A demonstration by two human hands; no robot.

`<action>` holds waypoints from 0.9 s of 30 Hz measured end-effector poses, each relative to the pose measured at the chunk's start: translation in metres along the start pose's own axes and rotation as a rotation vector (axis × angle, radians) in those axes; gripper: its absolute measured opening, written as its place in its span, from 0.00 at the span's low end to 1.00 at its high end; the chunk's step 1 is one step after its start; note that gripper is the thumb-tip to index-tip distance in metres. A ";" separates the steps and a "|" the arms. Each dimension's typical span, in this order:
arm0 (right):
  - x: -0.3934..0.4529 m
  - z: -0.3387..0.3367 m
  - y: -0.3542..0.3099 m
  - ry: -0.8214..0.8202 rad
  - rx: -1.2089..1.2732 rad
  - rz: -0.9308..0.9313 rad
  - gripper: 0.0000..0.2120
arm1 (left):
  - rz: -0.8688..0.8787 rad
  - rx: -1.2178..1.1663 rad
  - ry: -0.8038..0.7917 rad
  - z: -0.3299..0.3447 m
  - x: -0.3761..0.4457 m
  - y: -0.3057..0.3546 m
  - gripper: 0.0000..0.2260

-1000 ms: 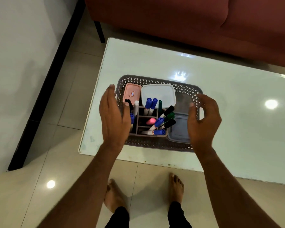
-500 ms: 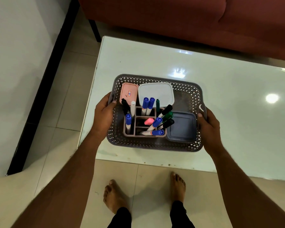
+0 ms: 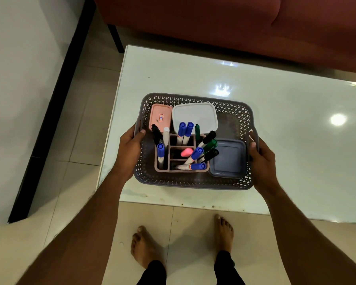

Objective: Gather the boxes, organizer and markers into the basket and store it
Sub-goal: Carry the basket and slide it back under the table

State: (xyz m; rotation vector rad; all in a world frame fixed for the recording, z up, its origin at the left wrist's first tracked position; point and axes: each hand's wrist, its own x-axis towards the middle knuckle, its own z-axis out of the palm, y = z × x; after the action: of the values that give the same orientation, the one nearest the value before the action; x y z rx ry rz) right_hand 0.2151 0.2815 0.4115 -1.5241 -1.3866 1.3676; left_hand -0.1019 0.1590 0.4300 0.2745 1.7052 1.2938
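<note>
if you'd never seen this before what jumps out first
The grey perforated basket near the front edge of the glossy white table, gripped at its side handles by the left hand and right hand. Inside, a divided organizer bristles with blue, green and black markers, ringed by a pink box, white box and blue-grey box.

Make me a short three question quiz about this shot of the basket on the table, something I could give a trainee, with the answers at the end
1. True or false: the grey perforated plastic basket holds three lidded boxes.
2. Which box lies nearest the right hand? A the pink lidded box; B the white lidded box; C the blue-grey square lidded box.
3. Fill in: the left hand grips the basket at its ___ handle.

Key
1. True: pink, white and blue-grey, beside the brown compartmented organizer of markers.
2. C.
3. Left; the right hand grips the opposite handle, over the glossy white table.
</note>
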 end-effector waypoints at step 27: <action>-0.061 0.013 -0.026 0.013 0.113 -0.061 0.16 | 0.075 0.004 -0.024 -0.039 -0.050 0.030 0.13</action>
State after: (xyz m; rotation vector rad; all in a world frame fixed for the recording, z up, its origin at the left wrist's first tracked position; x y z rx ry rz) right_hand 0.2022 0.2266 0.4483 -1.4043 -1.3144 1.3726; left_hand -0.1161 0.1139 0.4819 0.3578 1.6911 1.3361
